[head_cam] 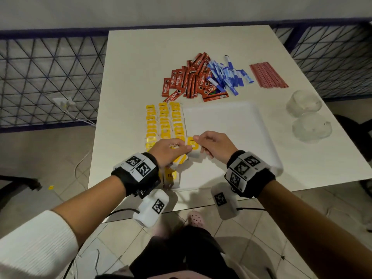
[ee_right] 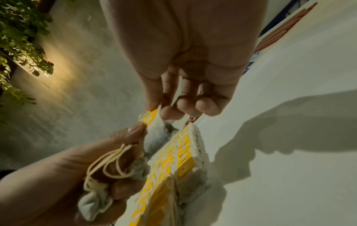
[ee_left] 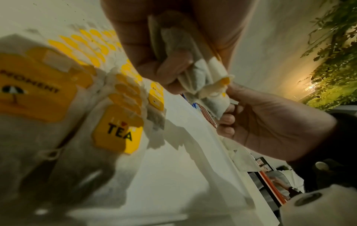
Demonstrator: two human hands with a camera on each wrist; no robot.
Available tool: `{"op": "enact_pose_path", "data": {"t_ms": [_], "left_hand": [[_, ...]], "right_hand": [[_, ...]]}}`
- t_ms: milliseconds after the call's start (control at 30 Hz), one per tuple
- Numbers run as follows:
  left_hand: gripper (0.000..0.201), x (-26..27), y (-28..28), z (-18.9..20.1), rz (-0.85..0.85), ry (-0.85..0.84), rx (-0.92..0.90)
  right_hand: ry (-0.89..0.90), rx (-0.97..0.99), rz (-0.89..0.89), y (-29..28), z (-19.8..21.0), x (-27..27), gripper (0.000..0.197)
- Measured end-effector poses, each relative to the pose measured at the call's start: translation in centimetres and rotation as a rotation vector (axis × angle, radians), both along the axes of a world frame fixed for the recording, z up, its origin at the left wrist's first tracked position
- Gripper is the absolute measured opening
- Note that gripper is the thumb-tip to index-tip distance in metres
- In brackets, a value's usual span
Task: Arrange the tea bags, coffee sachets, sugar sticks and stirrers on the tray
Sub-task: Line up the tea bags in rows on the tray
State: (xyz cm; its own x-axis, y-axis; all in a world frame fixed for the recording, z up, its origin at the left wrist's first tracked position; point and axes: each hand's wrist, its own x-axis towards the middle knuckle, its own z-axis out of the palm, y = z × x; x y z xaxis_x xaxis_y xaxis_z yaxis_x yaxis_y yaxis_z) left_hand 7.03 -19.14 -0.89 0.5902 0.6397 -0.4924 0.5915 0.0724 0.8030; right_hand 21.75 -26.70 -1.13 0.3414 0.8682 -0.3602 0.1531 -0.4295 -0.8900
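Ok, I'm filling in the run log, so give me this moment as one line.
left hand: grips bunched tea bags | right hand: pinches tea bag | tray: bare right part | coffee sachets: on table

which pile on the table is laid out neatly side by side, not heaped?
The pink stirrers, far right: parallel in one flat row. The red coffee sachets and blue sugar sticks are jumbled heaps.

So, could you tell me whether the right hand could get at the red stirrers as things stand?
Probably not right away: the right hand is pinching a tea bag. The stirrers lie uncovered beyond the tray.
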Motion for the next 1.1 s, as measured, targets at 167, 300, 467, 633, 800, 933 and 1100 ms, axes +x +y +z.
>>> {"op": "enact_pose_path", "data": {"t_ms": [167, 300, 467, 633, 800, 933, 1100], "left_hand": [[0.029, -0.4, -0.5, -0.6, -0.040, 0.052, -0.007], [0.027, -1.1, -1.1, -1.2, -0.069, 0.095, -0.009], [0.014, -2.2, -0.5, -1.4, 0.056, 0.050, -0.021], [0.023, -3.9, 0.6, -1.1, 0.248, 0.011, -0.075], [0.022, -4.8, 1.0, -1.0, 0.342, 0.008, -0.138], [0.023, -5.4, 1.1, -1.2, 0.368, 0.010, -0.164], [0.019, -5.3, 1.2, -1.2, 0.391, 0.011, -0.179]], "right_hand": [[0.040, -0.084, 0.086, -0.8, -0.1, -0.2, 0.007], [0.014, -0.138, 0.155, -1.0, -0.7, -0.4, 0.007], [0.017, -0.204, 0.189, -0.2, -2.1, -1.0, 0.007], [-0.048, -0.324, 0.365, 0.6, -3.4, -1.8, 0.008], [-0.177, -0.259, 0.300, 2.2, -4.1, -1.6, 0.017], [-0.255, -0.228, 0.280, 3.2, -4.1, -1.2, 0.022], [-0.272, -0.193, 0.250, 3.7, -5.0, -1.4, 0.009]]}}
